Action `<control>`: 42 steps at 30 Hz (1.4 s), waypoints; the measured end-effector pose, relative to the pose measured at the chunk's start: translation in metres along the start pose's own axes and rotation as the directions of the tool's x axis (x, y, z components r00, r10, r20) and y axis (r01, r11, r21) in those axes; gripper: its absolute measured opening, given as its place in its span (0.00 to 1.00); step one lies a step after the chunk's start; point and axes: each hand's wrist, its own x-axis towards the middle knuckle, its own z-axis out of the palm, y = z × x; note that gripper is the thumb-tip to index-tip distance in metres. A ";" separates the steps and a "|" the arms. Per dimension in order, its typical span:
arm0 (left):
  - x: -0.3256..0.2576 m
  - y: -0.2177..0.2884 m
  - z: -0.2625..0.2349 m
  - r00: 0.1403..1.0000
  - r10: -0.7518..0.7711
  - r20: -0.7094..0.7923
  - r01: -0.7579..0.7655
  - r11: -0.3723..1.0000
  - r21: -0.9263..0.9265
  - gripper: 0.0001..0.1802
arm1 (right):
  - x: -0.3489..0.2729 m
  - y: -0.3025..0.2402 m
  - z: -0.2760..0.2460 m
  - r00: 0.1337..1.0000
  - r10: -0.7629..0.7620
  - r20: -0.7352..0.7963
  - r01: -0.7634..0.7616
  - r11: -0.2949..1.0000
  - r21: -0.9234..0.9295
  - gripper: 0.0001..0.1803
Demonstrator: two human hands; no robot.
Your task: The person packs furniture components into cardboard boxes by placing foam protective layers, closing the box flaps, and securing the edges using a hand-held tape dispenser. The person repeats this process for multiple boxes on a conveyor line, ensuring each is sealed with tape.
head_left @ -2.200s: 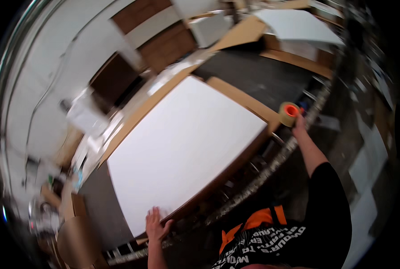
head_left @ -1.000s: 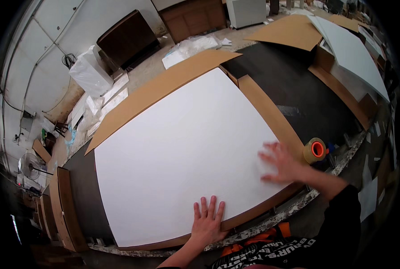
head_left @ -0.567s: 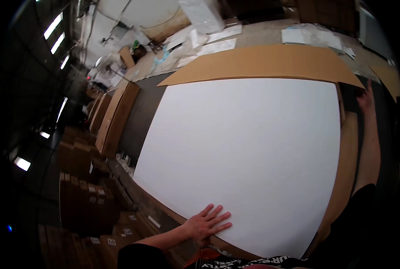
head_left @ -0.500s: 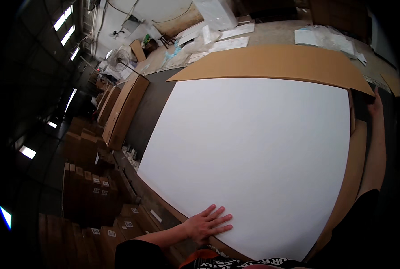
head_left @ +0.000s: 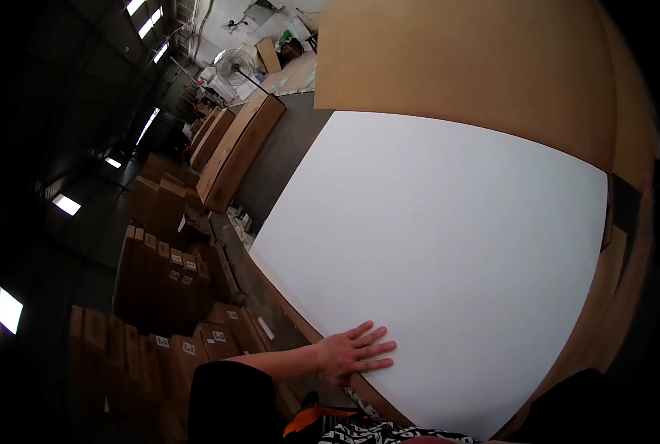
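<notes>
Dim on the left side of the big room, with bright patches of light (head_left: 7, 307) in the dark. Far off, by a pale wall (head_left: 230, 22), a round wire fan (head_left: 234, 68) on a pole. At lower left, lots of brown boxes (head_left: 152, 274) close together, some with small white labels (head_left: 188, 348), marks on those too tiny to read. At the bottom, a black shirt (head_left: 374, 429) with big white letters, bent and partly cut off, and a bit of orange cloth (head_left: 300, 423) beside.

Right in the middle, one big white board (head_left: 433, 237), lying flat. On top, at the near edge, the left hand (head_left: 352, 355), palm down, fingers spread wide, nothing gripped. Well apart, at the far right, a blurry right forearm (head_left: 629, 303), stretched up along the side of the white board. Right hand hidden in the dark rim, so no telling if spread or closed, or on what.

Smooth and plain, the white board, with curvy-looking sides. Along the far side, a big brown cardboard flap (head_left: 463, 59), flat, with a fold line near the right end. On the right side, a cardboard strip (head_left: 605, 274). Past the left side, a dark gray table top (head_left: 289, 137) and a long brown box (head_left: 241, 152).
</notes>
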 end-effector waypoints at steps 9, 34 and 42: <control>-0.015 -0.009 0.002 0.991 0.085 -0.105 -0.081 0.996 0.043 0.58 | -0.184 0.099 -0.094 0.700 0.691 0.181 -0.645 0.721 -0.255 0.12; -0.064 0.036 -0.144 0.879 0.448 -0.165 -0.243 0.718 0.652 0.70 | -0.452 -0.402 -0.103 0.771 0.264 0.579 0.278 0.679 -0.680 0.32; -0.013 -0.030 -0.009 0.961 0.205 0.184 -0.276 0.745 0.608 0.65 | -0.484 -0.410 -0.047 0.990 -0.079 0.114 0.138 0.513 -0.847 0.18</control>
